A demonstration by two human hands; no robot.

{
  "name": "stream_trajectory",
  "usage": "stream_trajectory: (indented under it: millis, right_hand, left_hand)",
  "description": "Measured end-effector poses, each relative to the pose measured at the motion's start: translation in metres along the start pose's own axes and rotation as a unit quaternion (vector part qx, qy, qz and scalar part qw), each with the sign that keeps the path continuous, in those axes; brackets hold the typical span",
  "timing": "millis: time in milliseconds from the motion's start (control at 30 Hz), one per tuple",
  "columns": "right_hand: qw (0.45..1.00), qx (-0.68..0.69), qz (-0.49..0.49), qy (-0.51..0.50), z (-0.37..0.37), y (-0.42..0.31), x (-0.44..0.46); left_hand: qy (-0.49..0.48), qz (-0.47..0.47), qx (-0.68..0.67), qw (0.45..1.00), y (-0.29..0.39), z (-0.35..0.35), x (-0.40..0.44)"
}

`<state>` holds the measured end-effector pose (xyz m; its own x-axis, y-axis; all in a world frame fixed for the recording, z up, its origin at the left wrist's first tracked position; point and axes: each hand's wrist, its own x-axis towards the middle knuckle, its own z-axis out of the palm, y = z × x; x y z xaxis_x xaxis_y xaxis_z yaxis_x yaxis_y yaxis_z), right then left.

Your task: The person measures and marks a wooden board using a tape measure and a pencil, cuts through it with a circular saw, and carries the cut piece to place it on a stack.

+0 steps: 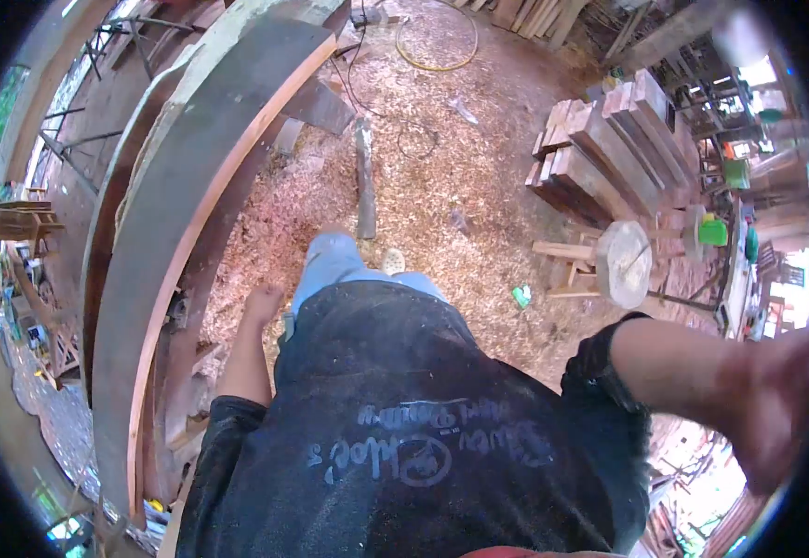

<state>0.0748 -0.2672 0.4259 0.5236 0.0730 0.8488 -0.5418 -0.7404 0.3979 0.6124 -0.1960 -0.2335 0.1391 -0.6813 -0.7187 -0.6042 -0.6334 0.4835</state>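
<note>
My left hand (264,303) hangs low beside my hip, its fingers curled closed, and nothing shows in it. It is nearest to a long, thick wooden slab (176,205) with a dark face and a lighter cut edge, and does not touch it. My right hand (776,414) is raised at the far right edge of the view, close to the camera. It is smeared and partly cut off, so its fingers and anything in them cannot be made out.
Wood shavings (414,167) cover the floor. A narrow board (364,177) lies before my feet. To the right stand stacked thick planks (609,139) and a round-topped wooden stool (625,263). A yellow hose (437,65) and dark cables lie ahead.
</note>
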Motion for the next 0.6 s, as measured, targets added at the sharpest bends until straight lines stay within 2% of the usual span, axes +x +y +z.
stream_trajectory:
  millis: [33,67,100,167,200,233,267,300,333,367,400,433,467,500,567,600]
  right_hand:
    - [0.995,-0.023,0.022,-0.099,0.015,0.029,-0.024]
    - [0.984,-0.013,0.088,-0.155,0.037,0.052,-0.045]
    - [0.967,0.013,0.201,-0.157,0.086,0.055,-0.069]
    - [0.895,0.061,0.425,-0.124,0.186,0.064,-0.115]
    - [0.830,0.089,0.505,-0.220,0.221,0.069,-0.150]
    - [0.791,0.106,0.532,-0.283,0.256,0.067,-0.195]
    - [0.721,0.087,0.540,-0.426,0.284,0.065,-0.260]
    - [0.607,0.069,0.548,-0.571,0.304,0.052,-0.298]
    - [0.562,0.106,0.507,-0.645,0.308,0.034,-0.362]
    - [0.518,0.137,0.472,-0.700,0.304,0.002,-0.450]
    - [0.456,0.193,0.512,-0.702,0.286,-0.030,-0.512]
    - [0.422,0.230,0.517,-0.708,0.269,-0.061,-0.560]
    - [0.353,0.205,0.558,-0.723,0.226,-0.108,-0.638]
    - [0.284,0.173,0.592,-0.734,0.187,-0.149,-0.708]
    - [0.255,0.203,0.621,-0.713,0.177,-0.132,-0.649]
    - [0.239,0.217,0.635,-0.702,0.173,-0.122,-0.616]
  left_hand:
    - [0.044,0.044,-0.025,0.998,0.005,0.014,0.023]
    - [0.038,0.042,-0.057,0.997,0.031,0.019,0.033]
    - [0.031,0.046,-0.086,0.995,0.061,0.018,0.036]
    - [0.027,0.064,-0.101,0.992,0.119,0.006,0.041]
    - [0.015,0.057,-0.115,0.992,0.134,0.005,0.058]
    - [0.002,0.047,-0.129,0.991,0.138,0.005,0.079]
    - [-0.010,0.033,-0.142,0.989,0.133,0.006,0.098]
    - [-0.013,0.047,-0.130,0.990,0.114,0.010,0.128]
    - [-0.011,0.066,-0.121,0.990,0.107,0.009,0.158]
    - [-0.021,0.039,-0.098,0.994,0.126,-0.004,0.167]
    - [-0.031,0.010,-0.075,0.997,0.144,-0.017,0.174]
    - [-0.022,0.003,-0.040,0.999,0.153,-0.023,0.188]
    - [-0.014,-0.005,-0.006,1.000,0.164,-0.031,0.200]
    - [-0.031,0.055,-0.021,0.998,0.144,-0.026,0.236]
    - [-0.072,0.174,-0.059,0.980,0.128,-0.024,0.291]
    - [-0.073,0.128,-0.030,0.989,0.156,-0.035,0.285]
